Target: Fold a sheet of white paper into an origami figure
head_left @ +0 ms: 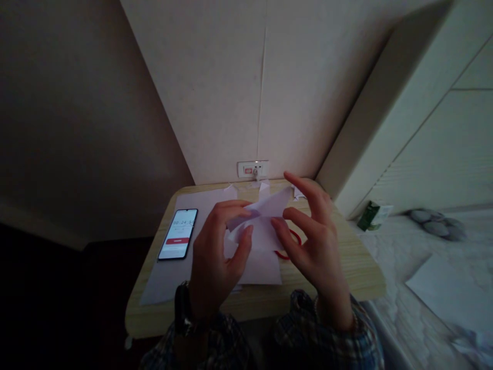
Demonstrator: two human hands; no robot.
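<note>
A folded sheet of white paper point(271, 208) is held up between my two hands, above the wooden table. My left hand point(221, 246) pinches its left side between thumb and fingers. At the right edge, the thumb and a finger of my right hand point(311, 231) grip the paper, while the index finger points up and away. More white sheets point(262, 270) lie on the table below. Partly hidden behind the paper and my right hand is a red loop point(296, 239), perhaps a scissors handle.
A phone point(177, 234) with a lit timer screen lies at the table's left on white paper. Paper scraps point(298, 193) sit near the back edge, below a wall socket point(253, 169). On the bed to the right are a green box point(368, 216), a grey patterned item point(435, 224) and a white sheet point(450, 293).
</note>
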